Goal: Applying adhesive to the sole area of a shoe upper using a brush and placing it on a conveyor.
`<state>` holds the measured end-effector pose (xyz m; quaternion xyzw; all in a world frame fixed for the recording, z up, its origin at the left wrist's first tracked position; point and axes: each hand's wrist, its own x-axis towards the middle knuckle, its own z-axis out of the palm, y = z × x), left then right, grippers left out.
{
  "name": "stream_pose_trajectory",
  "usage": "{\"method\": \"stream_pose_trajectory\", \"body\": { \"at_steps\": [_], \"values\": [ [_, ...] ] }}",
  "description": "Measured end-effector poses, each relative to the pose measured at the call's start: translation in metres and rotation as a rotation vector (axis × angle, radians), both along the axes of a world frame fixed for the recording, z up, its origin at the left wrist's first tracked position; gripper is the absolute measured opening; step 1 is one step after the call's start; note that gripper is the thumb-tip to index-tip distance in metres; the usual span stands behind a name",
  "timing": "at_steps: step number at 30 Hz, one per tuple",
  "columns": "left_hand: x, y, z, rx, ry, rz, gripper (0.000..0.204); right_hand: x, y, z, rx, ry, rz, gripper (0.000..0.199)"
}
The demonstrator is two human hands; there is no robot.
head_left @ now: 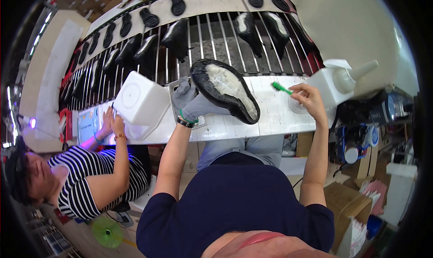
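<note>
My left hand (200, 109), in a grey glove, is closed on a black shoe upper (198, 77). The shoe's underside faces up, showing a pale, whitish bottom (228, 84) ringed by black. To the right, my bare right hand (309, 98) pinches the handle of a small green brush (280, 87). The brush head points left, apart from the shoe. Just below the right hand, a small round clear dish (295, 107) is partly covered by the fingers. The fingertips inside the glove are largely hidden behind the shoe.
Beyond the white worktable (270, 123), a rod conveyor (223, 41) carries black uppers; black soles (149, 17) line the shelf behind. A white tub (140, 98) stands left, a white spouted bottle (343, 80) right. A co-worker in a striped shirt (106, 168) works at far left.
</note>
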<state>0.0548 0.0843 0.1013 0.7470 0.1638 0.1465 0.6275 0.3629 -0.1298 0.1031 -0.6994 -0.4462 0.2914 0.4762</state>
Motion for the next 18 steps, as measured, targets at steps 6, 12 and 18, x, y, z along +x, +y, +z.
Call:
{"method": "stream_pose_trajectory", "body": {
  "at_steps": [6, 12, 18],
  "values": [
    [-0.013, -0.042, -0.05, 0.254, 0.072, 0.423, 0.065, -0.009, -0.06, -0.01, -0.129, -0.493, -0.577, 0.015],
    [0.004, -0.056, -0.04, -0.162, -0.218, 0.547, 0.049, -0.023, -0.062, -0.02, -0.447, -0.669, -0.611, 0.013],
    [0.015, -0.068, -0.069, -0.735, -0.395, 0.557, 0.064, -0.013, -0.052, -0.033, -0.52, -0.728, -0.588, 0.013]
  ]
}}
